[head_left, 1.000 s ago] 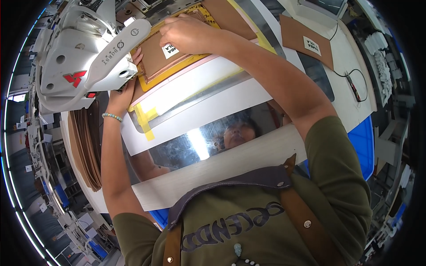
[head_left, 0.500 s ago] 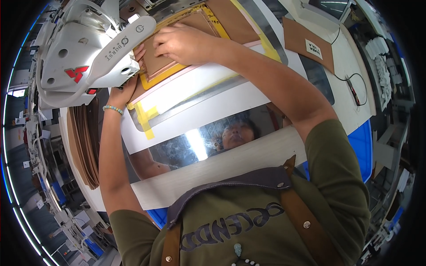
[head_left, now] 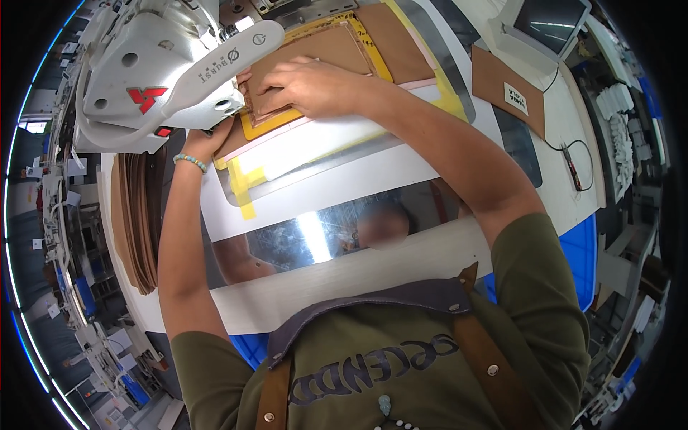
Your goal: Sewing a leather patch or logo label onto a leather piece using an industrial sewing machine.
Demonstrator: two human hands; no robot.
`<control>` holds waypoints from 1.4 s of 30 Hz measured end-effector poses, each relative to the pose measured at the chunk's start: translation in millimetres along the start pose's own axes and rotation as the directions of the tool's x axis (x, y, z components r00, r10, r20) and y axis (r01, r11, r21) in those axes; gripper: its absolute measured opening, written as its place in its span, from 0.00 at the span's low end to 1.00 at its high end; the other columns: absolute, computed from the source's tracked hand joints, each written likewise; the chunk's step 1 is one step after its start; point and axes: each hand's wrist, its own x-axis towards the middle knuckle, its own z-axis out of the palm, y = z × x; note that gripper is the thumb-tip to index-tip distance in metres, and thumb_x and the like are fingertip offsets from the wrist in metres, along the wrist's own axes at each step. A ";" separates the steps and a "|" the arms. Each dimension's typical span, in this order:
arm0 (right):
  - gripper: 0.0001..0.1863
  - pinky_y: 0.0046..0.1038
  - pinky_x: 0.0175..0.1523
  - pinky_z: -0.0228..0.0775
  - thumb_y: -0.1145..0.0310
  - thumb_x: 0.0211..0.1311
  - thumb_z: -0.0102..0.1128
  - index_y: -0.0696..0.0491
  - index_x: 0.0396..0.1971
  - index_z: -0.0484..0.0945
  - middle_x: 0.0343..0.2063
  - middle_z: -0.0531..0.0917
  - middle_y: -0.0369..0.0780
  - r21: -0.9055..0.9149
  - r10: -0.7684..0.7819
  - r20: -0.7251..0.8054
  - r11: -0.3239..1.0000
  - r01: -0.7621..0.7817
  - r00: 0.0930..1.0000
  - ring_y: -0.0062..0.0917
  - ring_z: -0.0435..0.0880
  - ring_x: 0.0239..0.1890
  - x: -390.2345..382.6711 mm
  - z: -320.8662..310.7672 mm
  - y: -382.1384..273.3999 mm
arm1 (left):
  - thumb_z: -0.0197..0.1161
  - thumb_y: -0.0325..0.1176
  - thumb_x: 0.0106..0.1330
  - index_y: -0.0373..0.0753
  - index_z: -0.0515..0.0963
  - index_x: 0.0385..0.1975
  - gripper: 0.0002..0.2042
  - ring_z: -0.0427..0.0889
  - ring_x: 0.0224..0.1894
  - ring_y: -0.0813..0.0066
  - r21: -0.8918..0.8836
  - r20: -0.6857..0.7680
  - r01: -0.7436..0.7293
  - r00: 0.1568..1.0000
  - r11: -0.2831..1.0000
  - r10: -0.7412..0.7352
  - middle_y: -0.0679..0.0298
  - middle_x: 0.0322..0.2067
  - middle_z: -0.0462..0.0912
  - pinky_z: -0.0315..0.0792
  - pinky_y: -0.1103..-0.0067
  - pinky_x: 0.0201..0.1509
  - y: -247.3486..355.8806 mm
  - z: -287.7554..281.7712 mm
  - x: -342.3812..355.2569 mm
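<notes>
My right hand (head_left: 308, 86) rests open, fingers bent and apart, on a brown leather-like sheet (head_left: 319, 49) inside a yellow frame (head_left: 373, 50). Its fingertips touch the sheet near the frame's near left corner. My left hand (head_left: 211, 138), with a beaded bracelet at the wrist, reaches behind the white machine head (head_left: 122, 93). The machine and its grey handle (head_left: 215, 68) hide most of that hand; only stretched fingertips show beyond the handle, at the sheet's left edge. A larger brown sheet (head_left: 401, 50) lies under the frame, on a white board (head_left: 315, 154) edged with yellow tape.
A stack of brown sheets (head_left: 136, 222) stands at the left. A shiny metal plate (head_left: 322, 233) lies nearest me. To the right are a labelled brown panel (head_left: 494, 79), a screen (head_left: 550, 25), a small tool (head_left: 571, 168) with a cord and a blue bin (head_left: 580, 251).
My right hand has slid slightly nearer me over the brown sheet, toward the frame's near left corner. My left hand stays behind the machine head. The whole view has shifted a little.
</notes>
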 end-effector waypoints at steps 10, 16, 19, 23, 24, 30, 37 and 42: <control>0.26 0.40 0.73 0.64 0.79 0.66 0.56 0.36 0.56 0.90 0.61 0.81 0.36 -0.008 -0.027 0.043 1.000 0.027 0.999 0.31 0.75 0.66 7.8 2.4 -0.1 | 0.72 0.40 0.68 0.43 0.79 0.62 0.24 0.79 0.65 0.54 0.254 -0.025 -0.195 0.978 0.947 0.208 0.55 0.61 0.82 0.73 0.65 0.69 -34.4 -10.6 8.2; 0.25 0.42 0.71 0.65 0.77 0.67 0.56 0.36 0.58 0.89 0.62 0.81 0.37 -0.024 -0.025 0.084 0.999 0.027 0.996 0.32 0.75 0.67 13.5 -1.0 -1.5 | 0.71 0.42 0.67 0.46 0.81 0.60 0.21 0.82 0.62 0.54 0.321 -0.010 -0.248 0.964 0.914 0.266 0.57 0.58 0.85 0.76 0.64 0.65 -44.8 -11.1 8.0; 0.25 0.42 0.71 0.65 0.77 0.68 0.56 0.37 0.58 0.89 0.62 0.81 0.37 -0.048 -0.024 0.125 0.998 0.030 0.992 0.32 0.75 0.67 22.7 -6.0 -5.6 | 0.71 0.42 0.68 0.45 0.82 0.58 0.20 0.82 0.61 0.54 0.416 -0.048 -0.256 0.952 0.872 0.303 0.58 0.57 0.85 0.77 0.64 0.64 -56.7 -14.7 4.8; 0.24 0.42 0.71 0.65 0.76 0.68 0.56 0.37 0.58 0.89 0.62 0.81 0.37 -0.046 0.016 0.172 0.999 -0.008 0.985 0.32 0.75 0.67 17.9 -9.2 -4.9 | 0.63 0.43 0.74 0.44 0.78 0.63 0.20 0.79 0.65 0.53 0.526 0.095 -0.146 0.989 0.838 0.113 0.58 0.60 0.83 0.73 0.63 0.69 -39.3 -9.6 18.6; 0.23 0.42 0.70 0.65 0.75 0.69 0.56 0.37 0.58 0.89 0.61 0.82 0.37 -0.068 0.017 0.177 0.998 -0.005 0.984 0.32 0.76 0.67 19.8 -9.4 -6.7 | 0.63 0.43 0.74 0.44 0.78 0.63 0.20 0.79 0.65 0.53 0.529 0.095 -0.147 0.989 0.836 0.114 0.58 0.60 0.83 0.73 0.63 0.69 -40.2 -10.4 17.6; 0.21 0.41 0.69 0.67 0.71 0.69 0.57 0.38 0.56 0.89 0.60 0.83 0.37 -0.061 0.045 0.210 0.998 -0.033 0.977 0.31 0.77 0.66 24.2 -13.3 -10.3 | 0.70 0.42 0.68 0.45 0.82 0.58 0.20 0.83 0.60 0.53 0.321 -0.030 -0.235 0.966 0.917 0.258 0.56 0.56 0.86 0.78 0.64 0.63 -47.7 -10.2 11.9; 0.19 0.40 0.67 0.69 0.70 0.69 0.59 0.37 0.52 0.91 0.58 0.84 0.36 -0.036 0.041 0.193 0.999 -0.035 0.980 0.30 0.78 0.64 25.0 -11.4 -14.0 | 0.61 0.37 0.74 0.40 0.80 0.56 0.15 0.82 0.60 0.50 0.296 -0.010 -0.244 0.966 0.924 0.259 0.53 0.56 0.85 0.76 0.64 0.62 -54.3 -8.4 11.9; 0.17 0.41 0.67 0.71 0.70 0.69 0.59 0.38 0.50 0.92 0.57 0.84 0.35 0.076 0.025 0.211 0.996 -0.042 0.977 0.31 0.79 0.63 18.0 -16.7 -15.5 | 0.62 0.35 0.74 0.39 0.83 0.53 0.13 0.84 0.57 0.51 0.279 -0.025 -0.184 0.980 0.943 0.198 0.54 0.52 0.87 0.77 0.63 0.60 -32.8 -2.1 13.9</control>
